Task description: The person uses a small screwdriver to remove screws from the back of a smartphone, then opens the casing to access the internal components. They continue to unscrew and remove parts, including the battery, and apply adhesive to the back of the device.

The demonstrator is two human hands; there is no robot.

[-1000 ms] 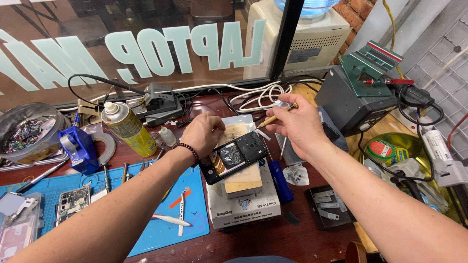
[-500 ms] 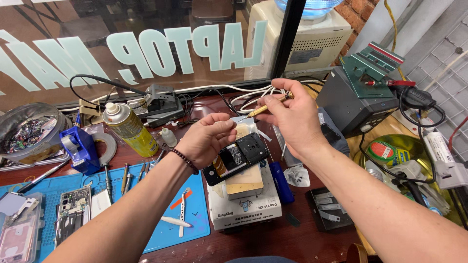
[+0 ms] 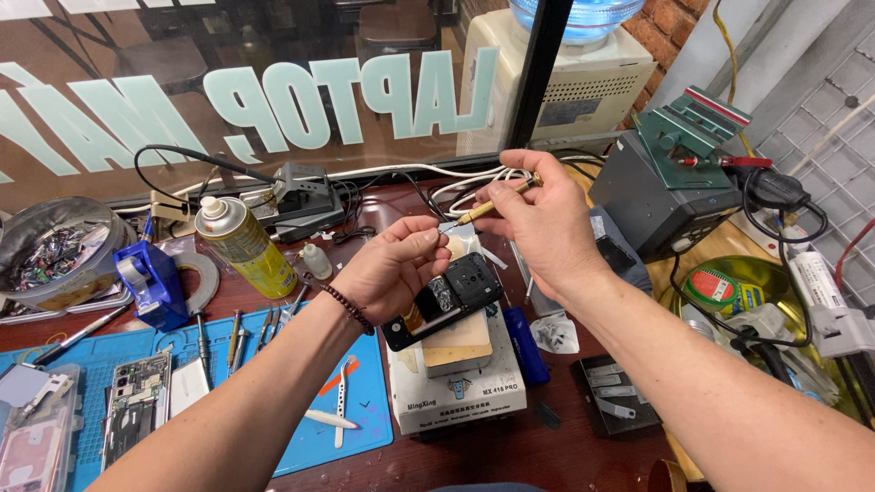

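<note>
Two hands: the left hand and the right hand. One tool with a yellow handle. One opened black phone. One white box. One yellow spray can. One small white bottle. One blue tape dispenser. One blue mat. One bare phone frame lies on it. Perhaps four slim tools lie by the can; they overlap, so the count is uncertain. One bowl of scraps. One water bottle.

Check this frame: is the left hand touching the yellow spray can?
Apart. The head view shows the left hand raised over the opened phone, with bare table between it and the yellow spray can.
</note>
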